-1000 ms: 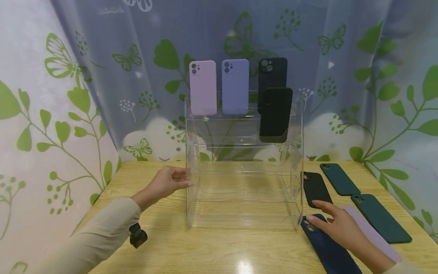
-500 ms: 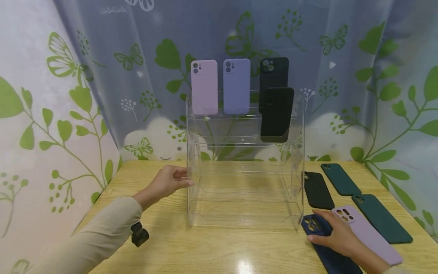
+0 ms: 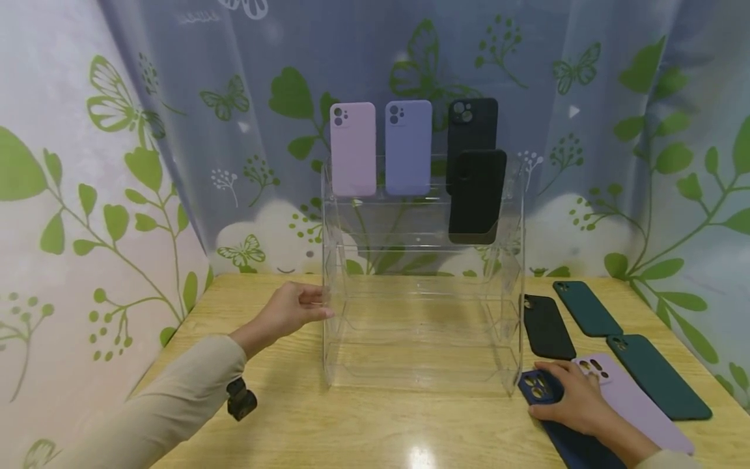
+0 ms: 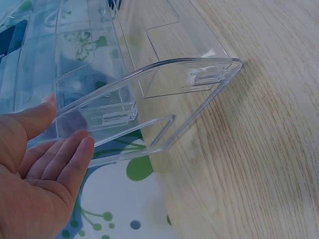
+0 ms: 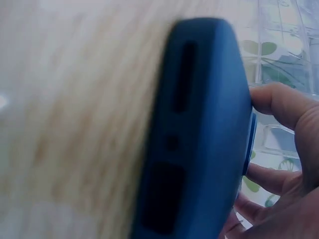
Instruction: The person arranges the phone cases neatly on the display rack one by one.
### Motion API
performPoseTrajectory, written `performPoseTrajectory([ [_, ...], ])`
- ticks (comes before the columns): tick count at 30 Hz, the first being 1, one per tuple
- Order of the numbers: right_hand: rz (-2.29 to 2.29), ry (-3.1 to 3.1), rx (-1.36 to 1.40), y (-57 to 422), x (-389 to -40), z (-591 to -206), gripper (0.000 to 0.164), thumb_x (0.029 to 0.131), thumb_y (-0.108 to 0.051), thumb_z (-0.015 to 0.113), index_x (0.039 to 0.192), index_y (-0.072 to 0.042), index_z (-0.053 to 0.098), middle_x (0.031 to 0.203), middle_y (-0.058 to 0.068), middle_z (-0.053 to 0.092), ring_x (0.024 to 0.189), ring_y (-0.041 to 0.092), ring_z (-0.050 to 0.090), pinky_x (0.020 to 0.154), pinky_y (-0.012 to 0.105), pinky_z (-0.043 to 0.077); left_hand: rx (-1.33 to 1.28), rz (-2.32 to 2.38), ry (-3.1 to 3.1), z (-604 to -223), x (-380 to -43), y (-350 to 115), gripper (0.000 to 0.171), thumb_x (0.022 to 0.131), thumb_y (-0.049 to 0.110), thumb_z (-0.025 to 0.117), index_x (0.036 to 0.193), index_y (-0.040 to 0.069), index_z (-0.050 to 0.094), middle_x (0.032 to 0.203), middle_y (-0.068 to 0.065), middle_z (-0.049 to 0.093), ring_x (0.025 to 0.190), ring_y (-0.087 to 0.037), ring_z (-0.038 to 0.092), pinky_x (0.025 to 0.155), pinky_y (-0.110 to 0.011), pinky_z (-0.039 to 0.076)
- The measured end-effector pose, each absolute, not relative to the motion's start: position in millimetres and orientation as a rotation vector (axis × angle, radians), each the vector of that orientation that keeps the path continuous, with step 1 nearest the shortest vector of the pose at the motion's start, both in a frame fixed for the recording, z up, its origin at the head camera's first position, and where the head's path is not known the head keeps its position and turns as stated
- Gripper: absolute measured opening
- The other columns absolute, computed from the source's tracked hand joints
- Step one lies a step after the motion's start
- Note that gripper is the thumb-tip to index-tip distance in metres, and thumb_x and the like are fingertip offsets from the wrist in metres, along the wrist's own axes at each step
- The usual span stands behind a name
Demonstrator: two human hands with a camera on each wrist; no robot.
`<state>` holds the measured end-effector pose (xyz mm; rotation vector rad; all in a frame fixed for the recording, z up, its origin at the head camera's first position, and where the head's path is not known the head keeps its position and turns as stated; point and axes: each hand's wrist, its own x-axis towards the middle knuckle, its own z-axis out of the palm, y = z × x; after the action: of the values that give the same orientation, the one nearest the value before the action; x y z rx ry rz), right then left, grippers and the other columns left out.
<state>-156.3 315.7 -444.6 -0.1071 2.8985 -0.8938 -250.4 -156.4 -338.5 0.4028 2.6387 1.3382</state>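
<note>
A clear acrylic tiered display stand (image 3: pixel 422 384) stands on the wooden table. My left hand (image 3: pixel 287 311) holds its left side panel (image 4: pixel 149 67), thumb on one face and fingers on the other. At the right, my right hand (image 3: pixel 577 398) grips a navy blue phone case (image 3: pixel 577 444) across its width, just below the camera cutouts. Up close in the right wrist view, the bottom end of that phone case (image 5: pixel 214 124) with its port slots shows large. A lilac phone case (image 3: pixel 635 407) lies beside it, partly hidden by my right hand.
On the stand's top tier are a pink case (image 3: pixel 353 150), a periwinkle case (image 3: pixel 408 148) and a black case (image 3: pixel 471 127). Another black case (image 3: pixel 477 195) leans one tier lower. A black case (image 3: pixel 549 327) and two green cases (image 3: pixel 588 309) lie on the table (image 3: pixel 363 430).
My right hand has moved from over the blue and lilac cases to grip the blue one, uncovering the lilac case's camera end. The left hand keeps its hold on the stand.
</note>
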Motion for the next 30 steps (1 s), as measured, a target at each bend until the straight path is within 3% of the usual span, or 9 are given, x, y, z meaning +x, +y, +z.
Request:
performPoseTrajectory([
  [8,-0.968,2.836,-0.138,312,-157,-429,0.081,0.077,-0.027,0.079,0.139,0.007,0.040,0.135,0.041,0.024,0.116,0.071,0.022,0.085,0.080,0.014,0.383,1.341,2.635,-336,-251,-157,0.056,0.089,0.017,0.070,0.135,-0.007,0.050,0.128,-0.026,0.057,0.116,-0.035,0.058,0.088,-0.040,0.054],
  [15,-0.928,2.877,-0.121,304,-153,-407,0.082,0.079,-0.028,0.077,0.143,0.004,0.036,0.137,0.038,0.021,0.114,0.066,0.027,0.076,0.074,0.034,0.407,1.319,2.653,-337,-250,-156,0.055,0.089,0.016,0.070,0.134,-0.008,0.051,0.128,-0.025,0.058,0.117,-0.036,0.058,0.088,-0.040,0.054],
  [21,-0.908,2.991,-0.137,300,-148,-387,0.080,0.079,-0.028,0.077,0.142,0.002,0.037,0.135,0.039,0.022,0.113,0.064,0.032,0.073,0.066,0.042,0.402,1.310,2.660,-338,-250,-155,0.054,0.088,0.017,0.071,0.134,-0.006,0.052,0.128,-0.024,0.058,0.117,-0.035,0.058,0.088,-0.040,0.054],
  [30,-0.953,3.027,-0.170,289,-143,-357,0.085,0.082,-0.035,0.076,0.145,-0.002,0.030,0.139,0.039,0.015,0.118,0.062,0.028,0.076,0.072,0.038,0.417,1.339,2.653,-337,-250,-155,0.053,0.088,0.014,0.071,0.133,-0.008,0.052,0.125,-0.025,0.060,0.114,-0.035,0.060,0.087,-0.039,0.055],
])
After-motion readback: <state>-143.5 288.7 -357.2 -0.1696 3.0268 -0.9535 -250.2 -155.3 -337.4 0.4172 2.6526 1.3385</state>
